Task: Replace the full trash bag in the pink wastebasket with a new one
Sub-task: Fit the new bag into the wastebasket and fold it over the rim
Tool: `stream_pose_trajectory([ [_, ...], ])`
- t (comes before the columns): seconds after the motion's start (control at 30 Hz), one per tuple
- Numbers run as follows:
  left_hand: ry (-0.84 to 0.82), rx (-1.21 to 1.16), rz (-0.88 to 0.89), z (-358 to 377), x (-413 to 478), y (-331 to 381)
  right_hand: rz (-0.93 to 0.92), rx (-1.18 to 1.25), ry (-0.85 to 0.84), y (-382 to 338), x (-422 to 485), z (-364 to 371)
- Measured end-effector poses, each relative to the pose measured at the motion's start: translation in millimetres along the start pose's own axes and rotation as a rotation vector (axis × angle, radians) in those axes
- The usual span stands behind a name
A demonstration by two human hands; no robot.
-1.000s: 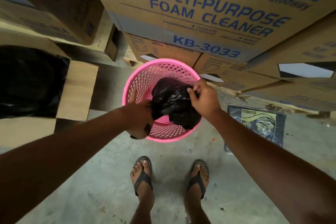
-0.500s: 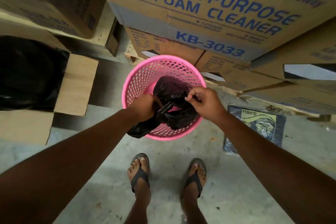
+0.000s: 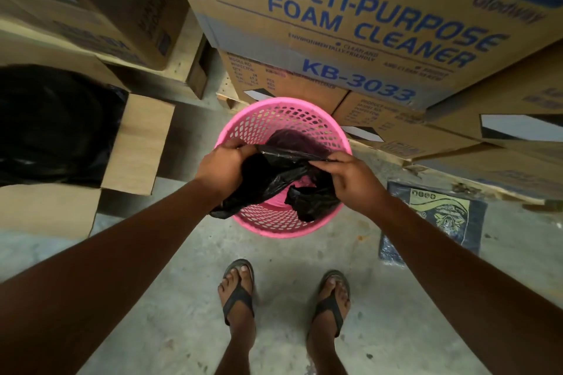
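A pink mesh wastebasket stands on the concrete floor in front of my feet. Over its mouth I hold a thin black trash bag, crumpled and partly spread. My left hand grips the bag's edge at the basket's left rim. My right hand pinches the opposite edge near the right rim. The bag's top edge is stretched between both hands, and its lower folds hang inside the basket and over the near-left rim. The pink bottom shows through the gap.
Stacked cardboard cartons on a wooden pallet rise just behind the basket. An open carton lined with black plastic sits at the left. A flat printed packet lies on the floor at the right. My sandalled feet stand close.
Both hands have pulled apart, stretching the bag's edge across the basket mouth. My left hand has moved from the near rim up to the left rim.
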State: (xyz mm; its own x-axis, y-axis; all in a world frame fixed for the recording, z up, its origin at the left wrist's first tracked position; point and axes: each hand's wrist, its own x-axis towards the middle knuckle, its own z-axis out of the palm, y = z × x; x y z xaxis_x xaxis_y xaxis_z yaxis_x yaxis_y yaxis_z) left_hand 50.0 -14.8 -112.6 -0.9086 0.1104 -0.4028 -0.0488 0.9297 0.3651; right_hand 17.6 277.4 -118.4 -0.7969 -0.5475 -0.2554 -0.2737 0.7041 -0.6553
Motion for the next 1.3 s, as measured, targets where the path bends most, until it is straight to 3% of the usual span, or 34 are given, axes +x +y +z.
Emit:
stream_pose_trajectory([
  [0.13, -0.097, 0.056, 0.279, 2, -34, -3, 0.032, -0.007, -0.265, 5, -20, 3],
  [0.2, -0.138, 0.085, 0.322, 5, -41, -3, 0.097, 0.091, -0.328, 6, -23, 4],
  [0.37, 0.003, 0.109, 0.146, 9, 14, -4, 0.108, -0.114, -0.064, 8, 30, 8],
  [0.53, 0.024, 0.332, -0.04, 19, 80, -8, 0.324, -0.505, -0.027, 4, 99, 27],
  [0.7, 0.198, 0.344, -0.126, 32, 92, -3, 0.409, -0.508, 0.202, 1, 101, 47],
  [0.8, 0.149, 0.186, -0.149, 31, 93, -5, 0.411, -0.447, 0.129, 7, 97, 46],
  [1.0, 0.143, 0.05, -0.041, 22, 93, -6, 0.4, -0.178, 0.147, 26, 94, 19],
  [1.1, 0.111, -0.189, -0.003, 23, 103, -14, 0.392, 0.02, 0.095, 37, 91, 10],
  [1.23, 0.044, -0.732, -0.295, 28, 106, -17, 0.667, 0.79, 0.091, 50, 83, 13],
  [1.3, 0.026, -0.814, -0.33, 30, 105, -20, 0.717, 0.949, 0.121, 62, 76, 11],
])
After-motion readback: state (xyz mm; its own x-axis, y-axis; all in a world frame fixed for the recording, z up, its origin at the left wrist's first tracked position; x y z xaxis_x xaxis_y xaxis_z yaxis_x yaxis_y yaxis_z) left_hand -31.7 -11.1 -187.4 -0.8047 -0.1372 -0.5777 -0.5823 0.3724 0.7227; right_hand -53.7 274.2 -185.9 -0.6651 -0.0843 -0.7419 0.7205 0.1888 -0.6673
